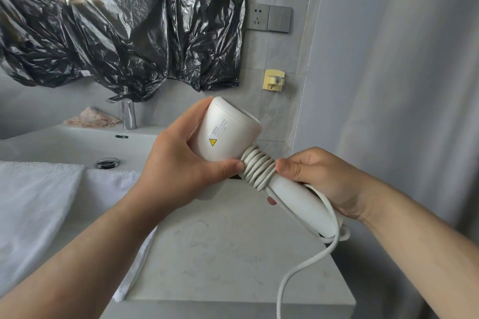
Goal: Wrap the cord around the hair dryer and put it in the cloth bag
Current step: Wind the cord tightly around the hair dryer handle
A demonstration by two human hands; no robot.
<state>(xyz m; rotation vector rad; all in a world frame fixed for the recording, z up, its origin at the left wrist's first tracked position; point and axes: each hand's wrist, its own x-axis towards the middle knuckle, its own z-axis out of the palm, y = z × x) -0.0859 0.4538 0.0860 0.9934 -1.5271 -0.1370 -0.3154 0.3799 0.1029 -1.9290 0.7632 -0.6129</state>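
Note:
A white hair dryer (225,132) is held in the air above the counter, barrel up and to the left, handle slanting down to the right. My left hand (178,163) grips the barrel, its thumb against the coils. The white cord (258,168) is wound in several tight turns round the top of the handle. My right hand (321,179) grips the handle below the coils, with the cord passing under its palm. The loose end of the cord (287,280) hangs down past the counter's edge. No cloth bag is in view.
A pale marble counter (233,261) lies below my hands. White towels (33,210) cover its left part, beside a sink (77,147) with a chrome tap (128,114). Black plastic sheeting (116,21) covers the wall; a socket (269,18) and yellow holder (274,80) are further right.

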